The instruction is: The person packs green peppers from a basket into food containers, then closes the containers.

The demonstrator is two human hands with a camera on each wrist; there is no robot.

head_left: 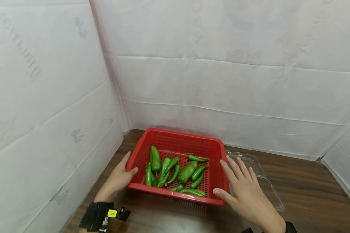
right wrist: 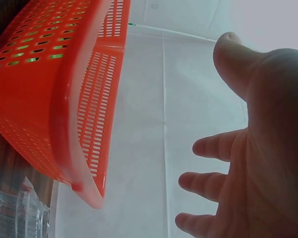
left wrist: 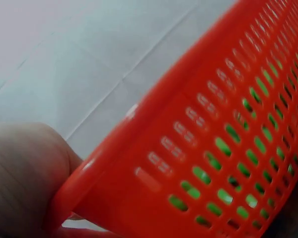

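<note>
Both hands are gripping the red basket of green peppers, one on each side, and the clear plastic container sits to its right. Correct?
Not quite. Only the left hand grips the red basket; the right hand is open beside it, as the right wrist view shows. The green peppers and clear plastic container are as stated.

Two bare hands, left hand point(head_left: 116, 179) and right hand point(head_left: 245, 191). A black strap point(head_left: 94, 216) on the left wrist, with a small yellow tag point(head_left: 112, 213). A bit of black band point(head_left: 290, 228) at the right wrist too.
</note>
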